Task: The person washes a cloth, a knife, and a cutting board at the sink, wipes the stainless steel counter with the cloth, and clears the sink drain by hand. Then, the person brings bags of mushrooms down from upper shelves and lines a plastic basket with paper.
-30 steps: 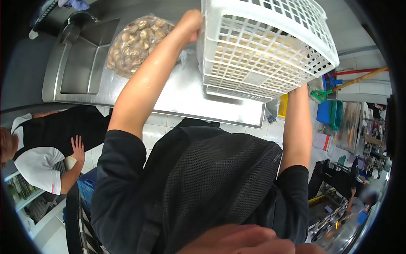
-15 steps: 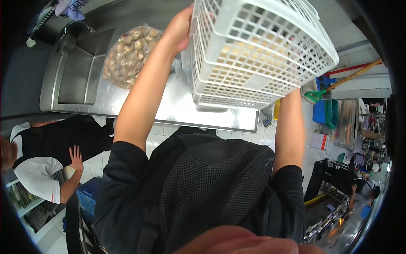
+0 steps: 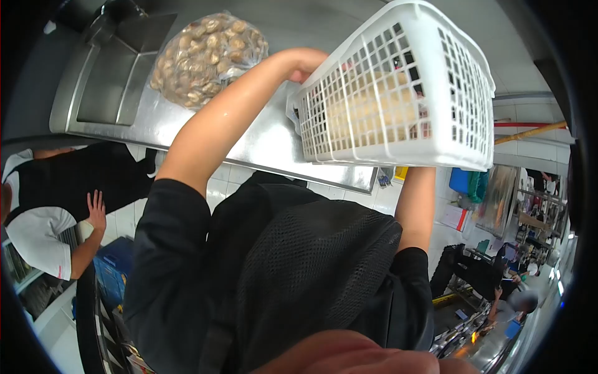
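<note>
A white plastic basket (image 3: 441, 140) with slotted walls is held up, tilted, above the steel counter. Pale yellowish contents (image 3: 372, 112) show through its slots; their kind is unclear. My left hand (image 3: 306, 65) grips the basket at its left end, the fingertips hidden behind it. My right forearm (image 3: 416, 209) reaches up behind the basket's right part. The basket covers my right hand, apart from a little skin tone through the slots. A clear plastic bag of mushrooms (image 3: 208, 55) lies on the counter, left of my left arm.
A steel sink (image 3: 106, 93) is set into the counter (image 3: 265, 140) at the left. Another person in a black apron (image 3: 87, 181) stands at the left, and a co-worker (image 3: 476, 271) is farther off at the right. A blue crate (image 3: 115, 268) stands lower left.
The basket has turned and tipped, so a long side and one end now face me. My left hand has moved right and down with it. The whole view has shifted slightly.
</note>
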Action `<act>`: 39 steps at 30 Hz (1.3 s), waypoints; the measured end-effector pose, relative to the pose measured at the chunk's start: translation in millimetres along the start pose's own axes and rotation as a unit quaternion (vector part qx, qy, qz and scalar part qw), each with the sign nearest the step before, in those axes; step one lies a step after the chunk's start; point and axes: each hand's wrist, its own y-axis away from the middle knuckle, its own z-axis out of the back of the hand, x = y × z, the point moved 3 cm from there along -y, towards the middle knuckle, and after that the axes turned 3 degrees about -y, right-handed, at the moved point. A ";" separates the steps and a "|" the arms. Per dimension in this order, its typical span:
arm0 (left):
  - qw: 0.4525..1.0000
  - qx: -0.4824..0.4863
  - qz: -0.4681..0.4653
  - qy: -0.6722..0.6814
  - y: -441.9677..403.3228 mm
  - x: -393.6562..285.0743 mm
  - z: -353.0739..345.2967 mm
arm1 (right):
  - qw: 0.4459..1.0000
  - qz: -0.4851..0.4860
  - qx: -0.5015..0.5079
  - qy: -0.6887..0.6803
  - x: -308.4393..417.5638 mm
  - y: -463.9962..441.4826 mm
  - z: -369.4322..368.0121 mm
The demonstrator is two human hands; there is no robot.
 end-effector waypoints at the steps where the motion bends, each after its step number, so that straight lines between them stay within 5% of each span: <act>1: 1.000 0.010 0.010 -0.013 -2.4 -0.4 -2.6 | 1.000 0.001 0.003 0.000 0.7 -1.2 -1.4; 5: 0.992 0.040 -0.010 0.120 -24.9 -7.4 10.9 | 1.000 0.003 0.010 0.000 4.1 -3.7 -4.8; 9: 0.993 -0.042 -0.108 0.010 -1.7 -40.6 20.3 | 1.000 0.005 0.020 0.002 6.7 -8.2 -8.0; 19: 0.981 0.090 -0.171 0.031 12.0 -44.4 -8.9 | 0.999 0.004 0.045 -0.025 7.5 -1.4 2.3; 22: 0.956 0.208 -0.142 0.148 31.4 -43.0 -10.0 | 0.996 0.003 0.078 -0.042 12.3 -11.8 2.4; 24: 0.908 0.202 -0.358 -0.086 50.6 -51.7 -16.2 | 0.993 0.000 0.106 -0.054 13.9 -19.3 1.4; 27: 0.941 0.178 -0.212 -0.195 55.8 -65.6 -28.5 | 0.984 -0.006 0.163 -0.074 15.4 -26.0 -1.0; 31: 0.934 0.134 -0.204 -0.259 54.1 -63.0 -62.0 | 0.923 -0.051 0.365 -0.110 20.0 -9.9 -8.9; 33: 0.878 0.066 -0.364 -0.305 47.3 -39.5 -89.8 | 0.998 -0.007 0.054 0.024 36.6 59.7 -33.1; 35: 0.858 0.048 -0.338 -0.385 57.6 -30.4 -112.2 | 0.996 -0.026 0.065 0.049 50.9 81.2 -9.9; 37: 0.848 0.043 -0.343 -0.403 54.8 -9.1 -130.6 | 0.965 0.001 -0.190 0.182 69.7 107.3 -1.6; 39: 0.825 0.025 -0.320 -0.465 53.4 1.6 -145.4 | 0.969 0.133 0.008 0.207 103.2 114.5 86.1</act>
